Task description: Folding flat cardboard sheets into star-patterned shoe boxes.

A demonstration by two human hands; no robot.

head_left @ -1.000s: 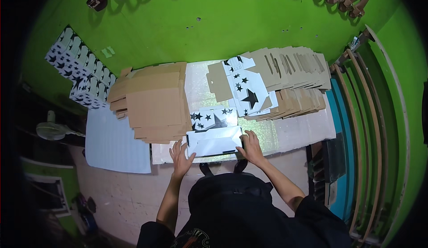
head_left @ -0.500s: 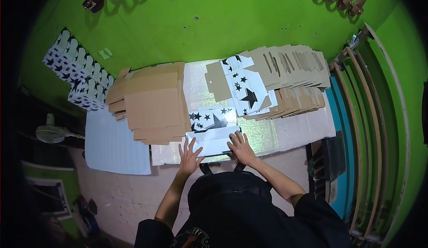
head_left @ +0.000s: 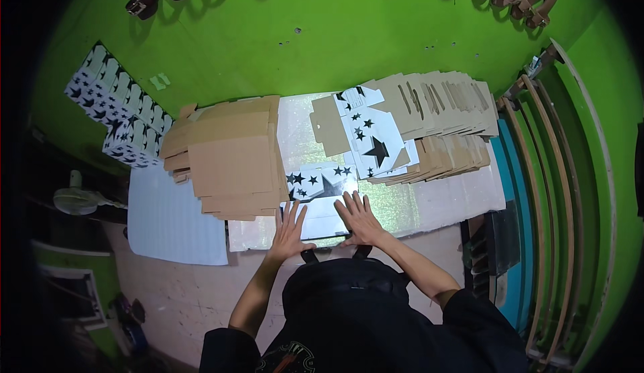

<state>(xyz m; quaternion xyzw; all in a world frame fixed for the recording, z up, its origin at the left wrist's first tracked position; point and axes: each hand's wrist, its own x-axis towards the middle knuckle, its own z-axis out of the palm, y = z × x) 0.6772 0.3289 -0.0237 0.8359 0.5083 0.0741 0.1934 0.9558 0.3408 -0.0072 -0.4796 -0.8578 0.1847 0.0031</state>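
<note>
A flat white cardboard box blank with black stars lies on the shiny work surface in front of me. My left hand presses flat on its near left part, fingers spread. My right hand presses flat on its near right part, fingers spread. Neither hand grips anything. Just beyond lies another star-printed blank, plain side partly up.
A stack of brown cardboard sheets sits to the left. Fanned piles of flat blanks sit to the right. Folded star boxes line the green floor at far left. A white sheet lies lower left. Curved wooden strips stand at right.
Both hands have slid closer together on the star blank. The left moved right and away from me; the right moved left, settling flat at the middle.
</note>
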